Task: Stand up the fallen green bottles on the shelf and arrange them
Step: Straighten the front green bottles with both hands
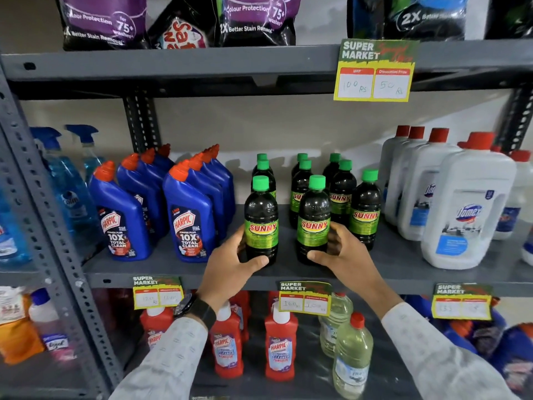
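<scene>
Several dark bottles with green caps and green "SUNNY" labels stand upright in rows on the grey middle shelf (398,255). My left hand (230,264) grips the lower part of the front left bottle (261,217). My right hand (343,252) grips the front middle bottle (314,217). Both held bottles stand upright near the shelf's front edge. Another bottle (365,209) stands just right of my right hand, and more stand behind, such as one (343,192) in the second row. No green bottle lies on its side in view.
Blue Harpic bottles (190,215) crowd the shelf to the left, white red-capped Domex jugs (467,209) to the right. A price tag (375,70) hangs from the shelf above. Red Harpic bottles (281,345) and pale bottles (352,356) stand on the shelf below.
</scene>
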`<state>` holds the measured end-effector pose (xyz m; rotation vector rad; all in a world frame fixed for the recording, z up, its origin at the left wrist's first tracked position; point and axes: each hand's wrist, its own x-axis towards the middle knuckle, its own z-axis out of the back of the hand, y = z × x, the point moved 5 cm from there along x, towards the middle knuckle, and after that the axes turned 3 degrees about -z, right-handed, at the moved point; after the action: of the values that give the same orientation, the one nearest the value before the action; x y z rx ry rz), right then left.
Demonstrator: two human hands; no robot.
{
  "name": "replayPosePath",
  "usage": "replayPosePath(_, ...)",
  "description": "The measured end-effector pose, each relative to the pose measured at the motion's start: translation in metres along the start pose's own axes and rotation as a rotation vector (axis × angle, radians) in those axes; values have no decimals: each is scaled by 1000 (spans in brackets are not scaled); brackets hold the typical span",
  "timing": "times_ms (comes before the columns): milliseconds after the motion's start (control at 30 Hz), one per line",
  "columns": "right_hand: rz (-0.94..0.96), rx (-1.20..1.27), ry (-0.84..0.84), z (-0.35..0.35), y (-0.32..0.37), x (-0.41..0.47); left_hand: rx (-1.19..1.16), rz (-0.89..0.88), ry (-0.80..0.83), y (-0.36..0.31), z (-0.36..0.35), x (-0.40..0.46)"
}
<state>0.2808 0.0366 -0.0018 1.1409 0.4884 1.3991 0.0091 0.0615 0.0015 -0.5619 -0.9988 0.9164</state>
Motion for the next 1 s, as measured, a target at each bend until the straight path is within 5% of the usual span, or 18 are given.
replayPosePath(700,21,-72,60,-10,2,-2,90,52,-111,-6,-3,-5)
replayPosePath(800,25,-86,75,-8,6,-3,-75,43,-430,-17,0,-27)
replayPosePath(867,40,-99,93,-8,10,-5,21,-69,-636,-35,-10,-48)
replayPosePath(933,72,-46,106,-4,14,-12,59,-151,-588,-58,-33,-56)
replayPosePath(1000,136,-27,-65,15,15,-21,74,-143,-405,-73,-57,-47)
